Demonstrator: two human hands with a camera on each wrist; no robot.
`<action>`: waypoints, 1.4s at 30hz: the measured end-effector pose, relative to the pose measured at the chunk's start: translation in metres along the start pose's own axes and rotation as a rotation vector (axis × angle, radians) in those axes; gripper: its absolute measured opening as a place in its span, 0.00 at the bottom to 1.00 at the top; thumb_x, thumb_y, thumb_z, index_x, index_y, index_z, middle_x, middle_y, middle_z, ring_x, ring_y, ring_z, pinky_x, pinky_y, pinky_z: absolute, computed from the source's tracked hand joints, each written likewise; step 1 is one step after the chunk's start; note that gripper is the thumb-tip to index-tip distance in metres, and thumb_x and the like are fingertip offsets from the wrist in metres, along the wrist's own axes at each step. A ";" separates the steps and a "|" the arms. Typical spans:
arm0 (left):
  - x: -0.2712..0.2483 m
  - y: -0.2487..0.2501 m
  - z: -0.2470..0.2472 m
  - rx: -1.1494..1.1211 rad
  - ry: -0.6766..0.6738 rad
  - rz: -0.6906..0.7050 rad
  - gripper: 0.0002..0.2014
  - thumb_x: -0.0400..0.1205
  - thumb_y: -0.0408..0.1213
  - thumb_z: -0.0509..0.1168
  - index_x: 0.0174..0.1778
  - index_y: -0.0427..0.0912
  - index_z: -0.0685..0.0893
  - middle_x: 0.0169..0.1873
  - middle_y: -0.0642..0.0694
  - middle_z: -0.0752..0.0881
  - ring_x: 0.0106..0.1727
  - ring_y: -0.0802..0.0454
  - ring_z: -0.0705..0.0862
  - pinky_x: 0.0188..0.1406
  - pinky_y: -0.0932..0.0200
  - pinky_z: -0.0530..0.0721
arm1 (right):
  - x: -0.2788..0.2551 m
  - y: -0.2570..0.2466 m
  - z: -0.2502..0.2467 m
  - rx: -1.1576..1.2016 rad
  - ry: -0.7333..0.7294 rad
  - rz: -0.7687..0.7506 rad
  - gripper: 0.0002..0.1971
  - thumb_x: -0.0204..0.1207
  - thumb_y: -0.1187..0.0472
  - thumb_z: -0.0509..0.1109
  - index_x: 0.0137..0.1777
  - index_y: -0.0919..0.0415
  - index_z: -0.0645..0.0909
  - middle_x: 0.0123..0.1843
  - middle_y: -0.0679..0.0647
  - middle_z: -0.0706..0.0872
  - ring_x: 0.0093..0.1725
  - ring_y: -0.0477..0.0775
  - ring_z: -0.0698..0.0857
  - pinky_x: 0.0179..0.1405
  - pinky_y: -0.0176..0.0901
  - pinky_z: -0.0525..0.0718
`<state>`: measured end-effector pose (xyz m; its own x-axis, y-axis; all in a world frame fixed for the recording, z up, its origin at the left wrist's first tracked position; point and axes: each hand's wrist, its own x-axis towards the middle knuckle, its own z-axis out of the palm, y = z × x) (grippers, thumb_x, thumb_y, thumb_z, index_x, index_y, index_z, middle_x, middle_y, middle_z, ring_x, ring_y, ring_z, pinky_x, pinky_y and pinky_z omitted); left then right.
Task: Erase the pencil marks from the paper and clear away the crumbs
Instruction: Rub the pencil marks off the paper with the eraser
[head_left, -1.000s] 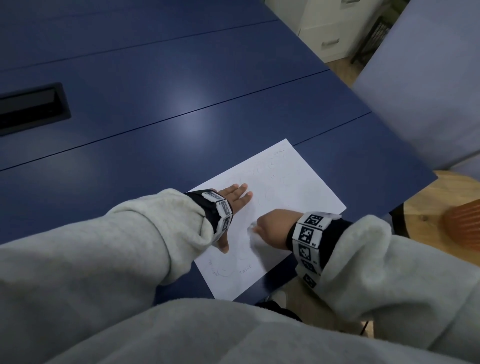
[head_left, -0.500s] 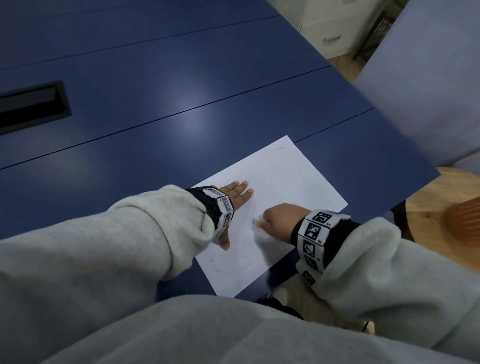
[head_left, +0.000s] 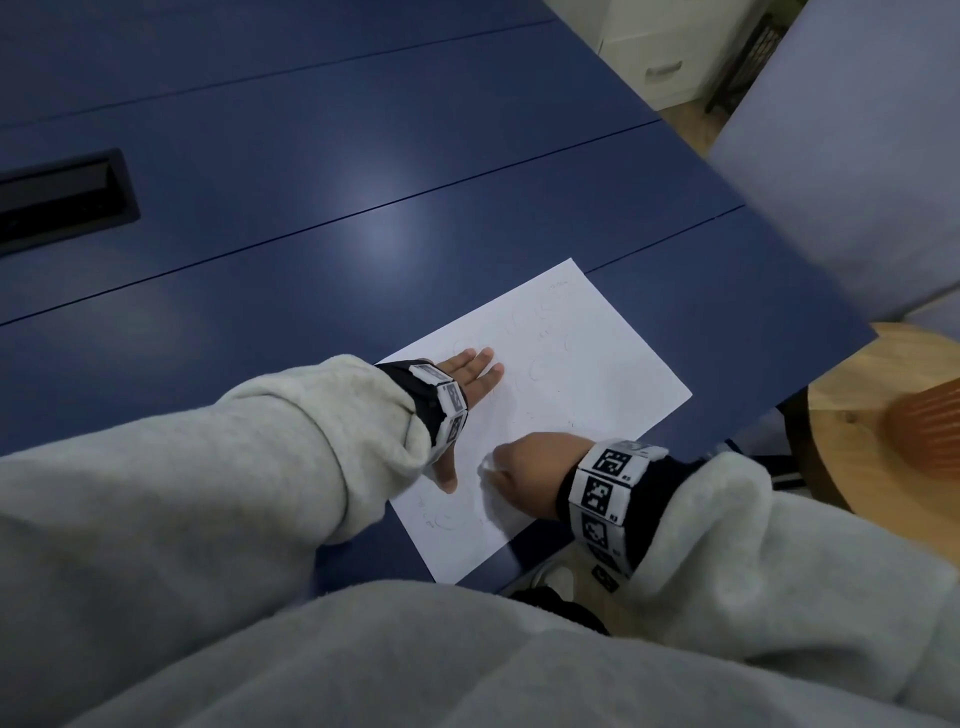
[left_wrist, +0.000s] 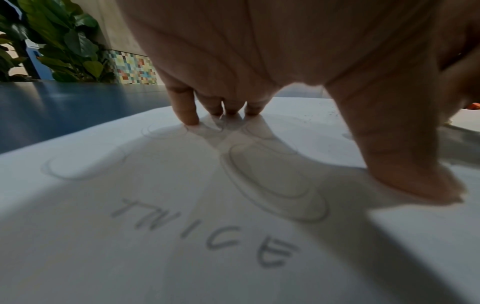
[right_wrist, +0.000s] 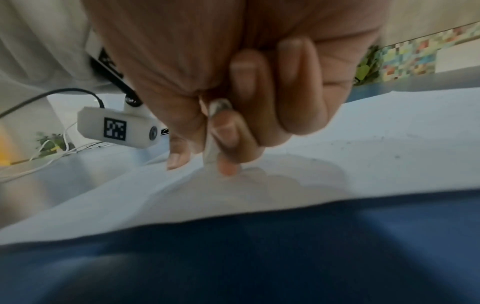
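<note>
Right wrist view: thumb and forefinger pinch a white eraser, smudged grey at its upper end, its lower end down on the paper; remaining fingers curled into the palm. Right hand sits near the paper's near edge. Left wrist view: fingertips straight and spread, pressed flat on the sheet; thumb likewise down, apart from the rest. Left hand holds nothing, pinning the paper at its left side. Pencil marks: several faint ovals and the word "TWICE" beneath the left palm. Dark crumbs scattered on the sheet beyond the right hand. Paper lies on a blue table, close to its near right corner. Both wrists carry marker-printed bands; grey sleeves.
</note>
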<state>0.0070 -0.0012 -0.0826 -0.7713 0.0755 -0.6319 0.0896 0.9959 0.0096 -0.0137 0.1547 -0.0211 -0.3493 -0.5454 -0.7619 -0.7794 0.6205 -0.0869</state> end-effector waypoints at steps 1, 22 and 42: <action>-0.001 0.001 -0.001 -0.004 -0.004 -0.005 0.75 0.57 0.68 0.77 0.80 0.45 0.25 0.80 0.44 0.26 0.83 0.44 0.31 0.80 0.42 0.43 | -0.001 0.000 -0.002 0.001 -0.010 -0.015 0.19 0.87 0.53 0.52 0.67 0.62 0.76 0.67 0.61 0.81 0.65 0.63 0.79 0.62 0.53 0.75; -0.007 0.004 -0.010 0.001 -0.013 -0.004 0.73 0.60 0.65 0.78 0.81 0.43 0.27 0.81 0.42 0.27 0.83 0.45 0.31 0.80 0.47 0.41 | 0.000 0.003 0.001 0.016 0.034 -0.122 0.23 0.87 0.47 0.49 0.62 0.62 0.80 0.60 0.58 0.84 0.61 0.59 0.81 0.60 0.46 0.74; 0.004 0.013 -0.030 -0.003 -0.028 0.035 0.72 0.63 0.61 0.79 0.81 0.41 0.28 0.81 0.41 0.27 0.83 0.42 0.32 0.81 0.46 0.42 | -0.016 0.087 -0.020 0.543 0.377 0.180 0.21 0.85 0.45 0.53 0.44 0.61 0.78 0.35 0.52 0.82 0.35 0.52 0.79 0.46 0.48 0.79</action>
<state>-0.0138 0.0131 -0.0615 -0.7497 0.1090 -0.6528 0.1143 0.9928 0.0346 -0.0864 0.2060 -0.0031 -0.6829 -0.5053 -0.5275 -0.3551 0.8607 -0.3648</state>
